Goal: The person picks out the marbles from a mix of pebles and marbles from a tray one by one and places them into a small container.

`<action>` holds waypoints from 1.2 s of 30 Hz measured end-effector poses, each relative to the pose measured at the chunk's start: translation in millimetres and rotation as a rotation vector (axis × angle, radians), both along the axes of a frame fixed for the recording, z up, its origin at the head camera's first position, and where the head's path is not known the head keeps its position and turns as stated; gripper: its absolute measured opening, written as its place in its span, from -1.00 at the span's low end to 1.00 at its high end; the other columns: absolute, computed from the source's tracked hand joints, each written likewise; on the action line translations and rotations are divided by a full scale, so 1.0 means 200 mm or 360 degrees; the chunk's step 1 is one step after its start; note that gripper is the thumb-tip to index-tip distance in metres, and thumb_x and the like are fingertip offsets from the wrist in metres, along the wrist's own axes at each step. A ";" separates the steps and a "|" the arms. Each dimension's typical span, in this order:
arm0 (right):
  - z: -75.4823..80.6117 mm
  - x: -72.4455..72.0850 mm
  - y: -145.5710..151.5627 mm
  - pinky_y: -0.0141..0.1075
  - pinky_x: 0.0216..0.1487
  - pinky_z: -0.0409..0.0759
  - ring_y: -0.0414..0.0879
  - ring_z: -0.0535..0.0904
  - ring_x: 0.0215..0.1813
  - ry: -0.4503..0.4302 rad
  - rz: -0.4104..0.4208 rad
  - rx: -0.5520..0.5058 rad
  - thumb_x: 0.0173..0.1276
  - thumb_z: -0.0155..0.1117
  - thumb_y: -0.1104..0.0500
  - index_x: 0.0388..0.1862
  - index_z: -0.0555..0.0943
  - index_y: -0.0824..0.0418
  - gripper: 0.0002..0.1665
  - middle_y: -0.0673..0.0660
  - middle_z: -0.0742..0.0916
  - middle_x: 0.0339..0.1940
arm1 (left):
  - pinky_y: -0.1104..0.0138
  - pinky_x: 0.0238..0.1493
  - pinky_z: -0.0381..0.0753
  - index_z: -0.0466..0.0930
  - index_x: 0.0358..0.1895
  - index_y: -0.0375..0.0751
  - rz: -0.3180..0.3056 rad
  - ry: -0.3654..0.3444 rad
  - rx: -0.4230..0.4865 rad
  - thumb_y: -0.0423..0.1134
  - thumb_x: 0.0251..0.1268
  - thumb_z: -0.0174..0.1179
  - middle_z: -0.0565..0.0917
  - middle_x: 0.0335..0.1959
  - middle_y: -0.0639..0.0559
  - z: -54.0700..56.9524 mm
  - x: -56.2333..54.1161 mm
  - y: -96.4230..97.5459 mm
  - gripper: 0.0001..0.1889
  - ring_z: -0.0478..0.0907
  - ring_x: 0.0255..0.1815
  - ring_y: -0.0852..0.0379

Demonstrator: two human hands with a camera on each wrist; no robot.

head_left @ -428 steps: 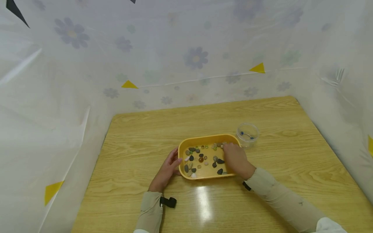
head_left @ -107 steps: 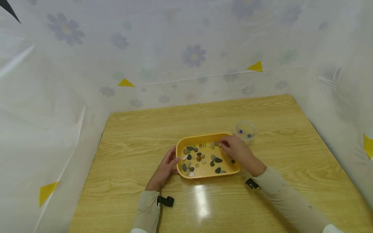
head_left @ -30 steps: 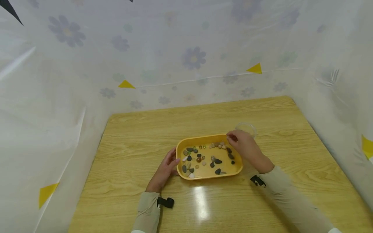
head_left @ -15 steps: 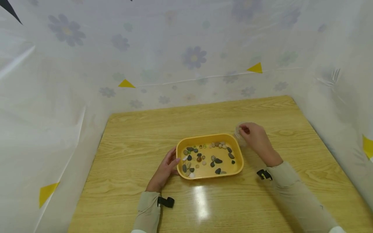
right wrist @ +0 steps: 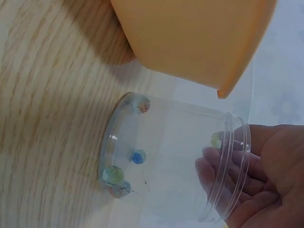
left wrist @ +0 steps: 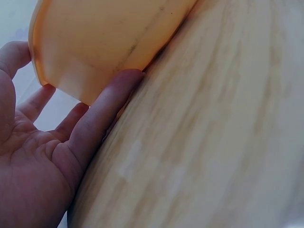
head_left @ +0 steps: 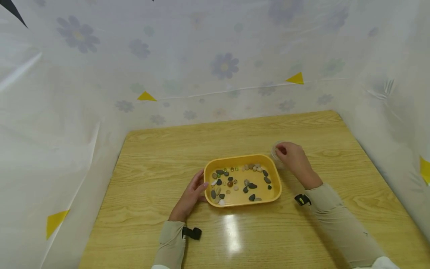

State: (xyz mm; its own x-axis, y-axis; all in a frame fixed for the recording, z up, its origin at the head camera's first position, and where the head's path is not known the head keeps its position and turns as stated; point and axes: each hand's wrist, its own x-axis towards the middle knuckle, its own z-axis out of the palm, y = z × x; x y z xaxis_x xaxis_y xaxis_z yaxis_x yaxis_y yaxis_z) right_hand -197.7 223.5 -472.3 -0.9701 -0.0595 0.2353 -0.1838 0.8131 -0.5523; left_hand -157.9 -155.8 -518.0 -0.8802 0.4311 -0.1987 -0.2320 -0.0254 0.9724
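A yellow tray (head_left: 239, 203) holding dark and pale pebbles and a few glass beads stands on the table. At its left end my left hand (head_left: 190, 196) rests with spread fingers against the outer wall, thumb tip at the rim. In the left wrist view that hand (left wrist: 45, 152) touches the tray wall (left wrist: 95, 42). My right hand (head_left: 295, 160) is at the mouth of a clear jar (right wrist: 180, 118) beside the tray. Its fingertips are inside the mouth and pinch a greenish glass marble (right wrist: 216, 140). Several marbles (right wrist: 113, 175) lie on the jar's bottom; in the head view they are hidden.
The wooden table (head_left: 168, 157) is enclosed by white flower-patterned sheeting (head_left: 188, 67) at the back and sides. Yellow triangles (head_left: 146, 96) mark the sheeting. The jar stands upright just off the tray's right back corner.
Over the last second my right hand moved from the tray's back right edge to the jar's mouth. A green bead among the tray's back pebbles 3.6 s ago is gone. The left hand stayed put.
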 end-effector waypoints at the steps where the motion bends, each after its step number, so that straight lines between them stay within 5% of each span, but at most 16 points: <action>1: 0.00 0.00 0.00 -0.05 -0.26 0.60 0.06 0.59 -0.24 -0.0003 0.0002 -0.0003 0.34 0.17 0.25 -0.09 0.62 0.36 -0.76 0.25 0.68 -0.24 | 0.01 -0.26 0.63 0.12 0.40 0.20 -0.0001 0.0002 0.0001 -0.17 0.41 0.02 0.21 0.36 0.02 0.00 0.00 0.00 -0.46 0.29 0.25 -0.15; 12: -0.01 0.00 0.01 -0.03 -0.20 0.60 0.08 0.59 -0.19 0.0006 0.0006 -0.0038 0.35 0.16 0.24 -0.06 0.61 0.36 -0.74 0.27 0.67 -0.18 | 0.03 -0.27 0.64 0.09 0.42 0.14 0.0005 0.0006 0.0002 -0.18 0.41 0.02 0.20 0.38 -0.03 0.00 0.00 0.00 -0.44 0.29 0.24 -0.17; 19: -0.01 0.02 0.03 -0.03 -0.20 0.60 0.09 0.60 -0.19 0.0098 0.0004 -0.0064 0.34 0.16 0.26 -0.06 0.62 0.34 -0.75 0.25 0.67 -0.19 | 0.04 -0.33 0.64 0.14 0.39 0.24 0.0062 0.0008 0.0007 -0.13 0.39 0.05 0.24 0.35 0.04 -0.11 -0.02 0.00 -0.45 0.33 0.21 -0.13; 25: 0.00 0.03 0.06 -0.04 -0.20 0.60 0.08 0.60 -0.18 0.0125 0.0007 -0.0099 0.37 0.13 0.24 -0.02 0.61 0.34 -0.73 0.24 0.66 -0.18 | 0.04 -0.36 0.65 0.17 0.37 0.29 0.0075 0.0077 -0.0014 -0.04 0.36 0.07 0.28 0.32 0.09 -0.15 -0.03 0.00 -0.46 0.39 0.15 -0.09; 36: 0.05 0.06 0.09 -0.03 -0.18 0.61 0.08 0.59 -0.15 0.0101 0.0009 -0.0158 0.44 0.04 0.12 0.00 0.59 0.33 -0.65 0.22 0.65 -0.17 | 0.07 -0.35 0.65 0.15 0.38 0.23 0.0053 0.0050 0.0000 -0.09 0.38 0.06 0.24 0.35 0.06 -0.12 -0.02 0.00 -0.46 0.36 0.17 -0.10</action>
